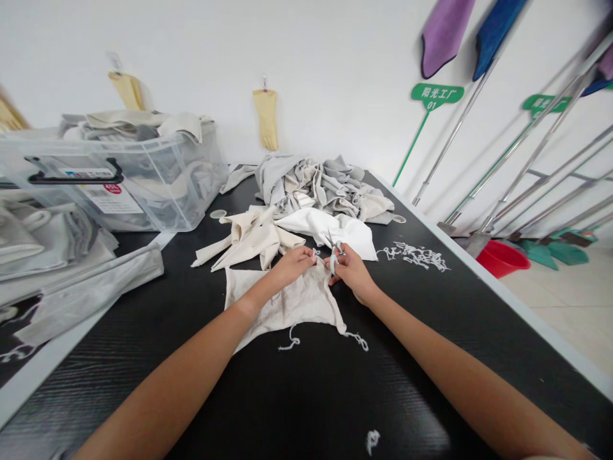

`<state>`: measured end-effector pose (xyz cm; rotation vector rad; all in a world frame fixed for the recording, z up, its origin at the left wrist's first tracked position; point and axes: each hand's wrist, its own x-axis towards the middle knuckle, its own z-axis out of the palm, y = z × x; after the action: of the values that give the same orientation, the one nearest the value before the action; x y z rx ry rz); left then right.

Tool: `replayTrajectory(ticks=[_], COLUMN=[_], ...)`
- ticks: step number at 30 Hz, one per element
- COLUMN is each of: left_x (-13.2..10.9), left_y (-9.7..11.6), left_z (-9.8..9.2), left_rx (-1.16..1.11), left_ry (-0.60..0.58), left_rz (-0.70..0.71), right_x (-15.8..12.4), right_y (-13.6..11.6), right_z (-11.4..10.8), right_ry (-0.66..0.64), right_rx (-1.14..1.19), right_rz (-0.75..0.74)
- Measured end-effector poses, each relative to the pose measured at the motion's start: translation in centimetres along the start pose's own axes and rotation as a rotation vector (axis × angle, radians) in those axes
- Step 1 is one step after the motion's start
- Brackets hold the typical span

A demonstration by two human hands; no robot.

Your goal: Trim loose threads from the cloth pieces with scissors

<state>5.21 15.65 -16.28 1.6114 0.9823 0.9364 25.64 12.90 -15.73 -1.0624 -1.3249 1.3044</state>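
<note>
A beige cloth piece (pixel 292 303) lies flat on the black table (pixel 306 396) in front of me, with loose thread ends hanging off its near edge. My left hand (pixel 293 262) is closed on the cloth's far edge, pinching it. My right hand (pixel 348 268) is closed round small scissors (pixel 332 250) with pale blue handles, their blades pointing up and away at the cloth's far right corner. The two hands are almost touching.
A heap of grey and cream cloths (pixel 316 191) lies beyond my hands. Cut thread scraps (pixel 416 254) lie to the right. A clear plastic bin (pixel 138 172) full of cloth stands at the left. Mop poles (pixel 527 147) and a red basin (pixel 500 257) are off the table's right edge.
</note>
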Motion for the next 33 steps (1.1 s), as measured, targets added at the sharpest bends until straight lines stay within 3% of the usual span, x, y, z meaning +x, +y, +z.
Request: replayTrajectory(ticks=[5,12,16,20,27,33], left_x=[0.1,0.1,0.0,0.0,-0.3,-0.3], left_y=[-0.5,0.1,0.7,0.6,0.7,1.1], left_z=[-0.2,-0.4,-0.5,-0.5,-1.0,-0.7], left_rx=[0.112,0.096,0.226,0.200,0.188,0.184], left_ry=[-0.112,-0.035,-0.123,-0.171,-0.139,0.013], left_rz=[0.012,-0.044,-0.003,0.005,0.022,0.054], right_x=[-0.2,-0.5,-0.4,-0.3,-0.4,-0.4], right_y=[-0.2,-0.9,-0.8,-0.7,-1.1,-0.8], right_z=[0.0,-0.2,-0.6,-1.1,-1.4,-1.0], right_ry=[0.036,-0.055,-0.080,-0.095,-0.154,-0.130], right_rx=[0.071,0.075,0.105,0.149,0.187,0.129], right_rz=[-0.010,0.010,0.015,0.038,0.057,0.030])
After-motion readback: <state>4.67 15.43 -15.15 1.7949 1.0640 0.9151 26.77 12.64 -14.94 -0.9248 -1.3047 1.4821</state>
